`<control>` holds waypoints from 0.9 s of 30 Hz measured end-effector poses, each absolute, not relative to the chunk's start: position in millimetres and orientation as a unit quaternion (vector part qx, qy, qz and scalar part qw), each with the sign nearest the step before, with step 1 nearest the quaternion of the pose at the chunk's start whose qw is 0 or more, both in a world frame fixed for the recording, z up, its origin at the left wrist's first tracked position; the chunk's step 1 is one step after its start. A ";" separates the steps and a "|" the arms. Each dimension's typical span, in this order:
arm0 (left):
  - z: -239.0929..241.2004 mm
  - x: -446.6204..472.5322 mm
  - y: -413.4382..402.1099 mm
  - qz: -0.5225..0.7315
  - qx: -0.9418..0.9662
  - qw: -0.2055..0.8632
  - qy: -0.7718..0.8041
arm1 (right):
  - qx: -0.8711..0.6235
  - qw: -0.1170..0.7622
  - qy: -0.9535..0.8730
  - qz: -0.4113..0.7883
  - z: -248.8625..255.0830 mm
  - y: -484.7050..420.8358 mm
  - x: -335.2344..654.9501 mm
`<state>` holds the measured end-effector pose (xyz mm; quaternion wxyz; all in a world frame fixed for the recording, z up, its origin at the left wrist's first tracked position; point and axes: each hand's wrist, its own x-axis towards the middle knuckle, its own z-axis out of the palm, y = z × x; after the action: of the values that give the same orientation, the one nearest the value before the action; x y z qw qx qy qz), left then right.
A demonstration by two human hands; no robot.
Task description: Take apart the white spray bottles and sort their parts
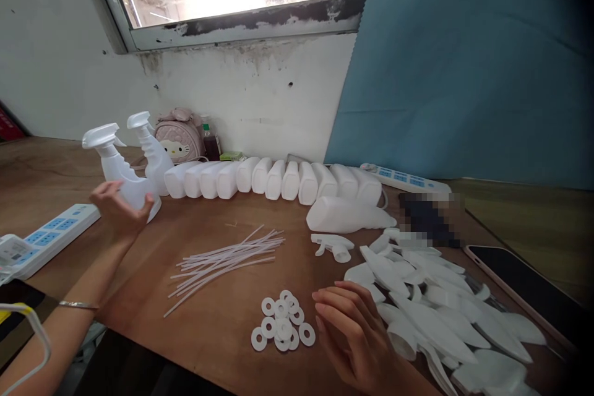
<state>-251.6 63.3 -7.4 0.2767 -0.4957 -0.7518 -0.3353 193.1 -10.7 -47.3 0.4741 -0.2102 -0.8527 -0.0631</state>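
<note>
At the left, my left hand [121, 210] is curled around the lower body of a white spray bottle [121, 173] fitted with its trigger head; the far fingers are partly hidden. Just behind it stands a second assembled spray bottle [155, 158]. My right hand [350, 328] rests palm-down with fingers extended and holds nothing. It lies between a small heap of white ring washers [268, 327] and a pile of loose white trigger heads [431, 297]. Thin white tubes [223, 263] lie loosely bundled mid-table. One single trigger head [333, 246] lies below a bottle on its side [348, 215].
Several white bottles [290, 180] lie in a row along the wall. Behind are a pink bag [179, 139] and a dark bottle [211, 143]. Power strips lie at left [58, 235] and back right [408, 180]. A phone [524, 291] lies at the right edge.
</note>
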 end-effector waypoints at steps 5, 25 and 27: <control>-6.5 -223.9 89.0 -0.212 -0.630 0.233 -0.710 | -0.211 0.470 -0.855 -0.056 -49.5 -10.4 191.8; -6.9 -204.0 81.4 -0.097 -0.599 0.232 -0.760 | -0.197 0.474 -0.857 -0.043 -49.5 -13.5 194.8; -2.3 -196.9 65.1 -0.090 -0.596 0.244 -0.760 | -0.196 0.473 -0.858 -0.043 -50.4 -13.0 195.0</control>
<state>-196.9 65.1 -2.3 0.2441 -0.5961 -0.7596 -0.0902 195.0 -13.0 -50.4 0.4731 -0.1957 -0.8580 -0.0430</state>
